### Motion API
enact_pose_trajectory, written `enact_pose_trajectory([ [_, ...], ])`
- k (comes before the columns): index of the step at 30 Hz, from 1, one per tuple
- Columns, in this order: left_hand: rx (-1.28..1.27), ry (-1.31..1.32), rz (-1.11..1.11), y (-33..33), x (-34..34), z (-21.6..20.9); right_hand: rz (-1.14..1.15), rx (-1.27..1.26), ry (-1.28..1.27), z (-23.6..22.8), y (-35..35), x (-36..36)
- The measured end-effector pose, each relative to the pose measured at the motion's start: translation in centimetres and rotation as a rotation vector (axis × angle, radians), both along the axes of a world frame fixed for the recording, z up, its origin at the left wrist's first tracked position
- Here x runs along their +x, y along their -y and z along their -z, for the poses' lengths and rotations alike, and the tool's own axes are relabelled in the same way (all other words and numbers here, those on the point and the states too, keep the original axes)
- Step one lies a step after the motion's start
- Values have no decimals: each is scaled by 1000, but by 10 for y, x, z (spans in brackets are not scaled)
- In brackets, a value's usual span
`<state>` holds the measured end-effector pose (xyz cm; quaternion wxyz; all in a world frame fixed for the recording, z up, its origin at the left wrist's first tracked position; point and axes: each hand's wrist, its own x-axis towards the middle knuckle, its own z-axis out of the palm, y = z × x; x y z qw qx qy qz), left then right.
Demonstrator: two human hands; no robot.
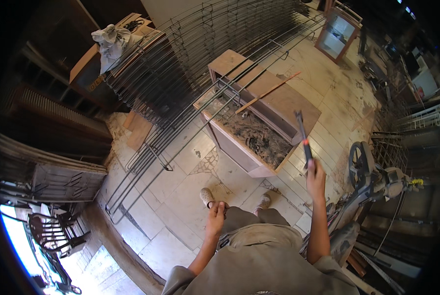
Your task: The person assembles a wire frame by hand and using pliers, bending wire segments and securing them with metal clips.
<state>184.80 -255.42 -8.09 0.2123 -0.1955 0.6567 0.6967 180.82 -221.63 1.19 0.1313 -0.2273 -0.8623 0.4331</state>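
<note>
My right hand (316, 179) is wrapped round the dark grip of a hammer (306, 143), which has an orange-red band on its handle. The metal head points up and away from me, above the floor at the right end of a wooden cabinet. My left hand (215, 219) is closed in front of my left leg; whatever its fingers hold, if anything, is too small to make out. Ahead of me lies the cabinet (237, 147), with dark debris on its near part. A thin wooden stick (266, 93) rests slantwise across it.
A long cage of steel bars (156, 152) runs diagonally over the floor and across the cabinet. Behind it stands wire mesh (200, 44). At right is a machine with a black wheel (358, 164) beside piled metal. A wooden chair (55, 231) stands lower left; a glass-fronted cabinet (337, 34) stands far right.
</note>
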Motion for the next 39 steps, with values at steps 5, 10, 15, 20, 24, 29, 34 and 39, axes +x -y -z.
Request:
enact_pose_trajectory([
  [5, 11, 4, -72, -77, 38, -44, 21, 538, -24, -3, -84, -72],
  [10, 44, -53, -227, -119, 54, -49, -53, 744, 21, 20, -104, -103],
  [15, -1, -143, -157, -127, 26, -77, 35, 886, -164, -5, -78, -88],
  [20, -213, -403, -59, -167, -27, -111, -647, -278, -169, -19, -6, -31],
  [24, -331, -647, 360, -204, -72, -116, -522, -706, -60, -9, 10, -43],
  [29, -307, -845, 252, -200, -119, -138, -253, -585, -90, -71, -57, -118],
  [34, -367, -570, 313, -141, -151, -78, -604, 435, -200, -94, -94, -248],
  [39, -306, -459, 174, -88, -158, -47, -835, 766, 52, -41, -118, -325],
])
